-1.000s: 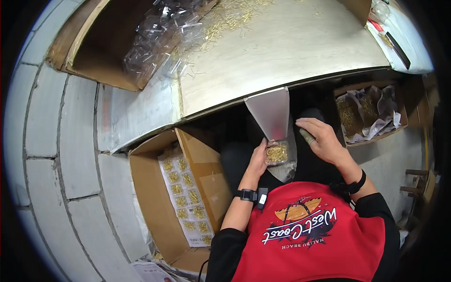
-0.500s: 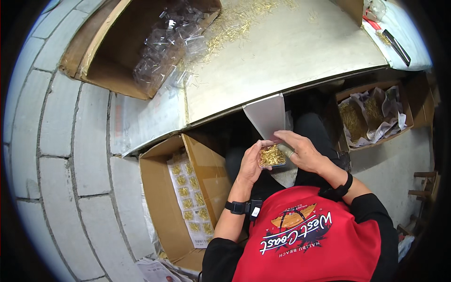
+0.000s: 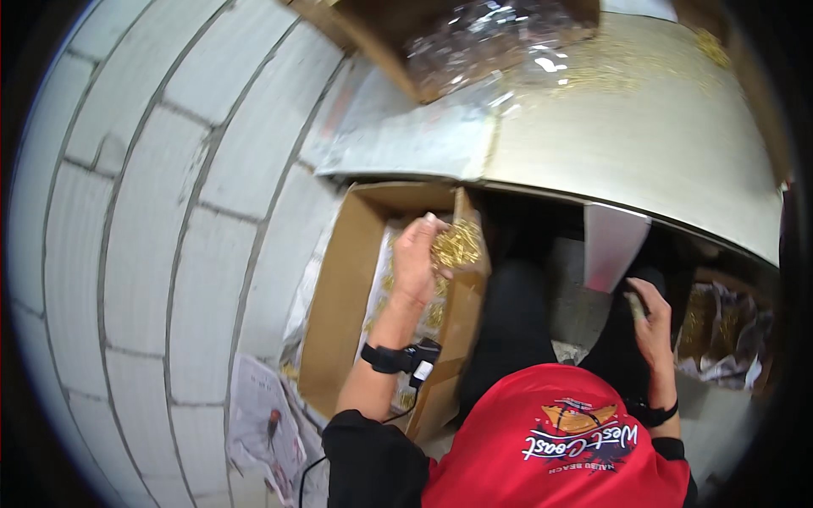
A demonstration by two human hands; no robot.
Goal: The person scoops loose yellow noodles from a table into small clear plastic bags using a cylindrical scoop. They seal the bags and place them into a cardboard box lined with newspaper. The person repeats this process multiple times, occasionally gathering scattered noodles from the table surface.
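My left hand [image 3: 413, 264] grips a small clear plastic box [image 3: 457, 244] heaped with gold-coloured metal pins. It is over the open cardboard carton [image 3: 334, 326] on the left, near that carton's inner right wall. Inside the carton, partly hidden by my hand and forearm, lie several similar gold-filled boxes [image 3: 434, 315] on white paper. My right hand [image 3: 652, 326] is by my right knee, below a pale hanging flap [image 3: 611, 245]. Its fingers are loosely bent and apart, with nothing visible in them; a covering wraps one digit.
Across the front runs a pale worktable [image 3: 576, 144] strewn with loose gold pins [image 3: 618, 72]. A carton of empty clear boxes [image 3: 483, 46] lies on its side there. At right is a paper-lined carton with gold pins [image 3: 699, 315]. Printed paper [image 3: 262, 423] lies lower left.
My left hand has carried the filled box leftward from my lap to above the left carton. My right hand has left the box and moved apart to the right. The view has shifted left.
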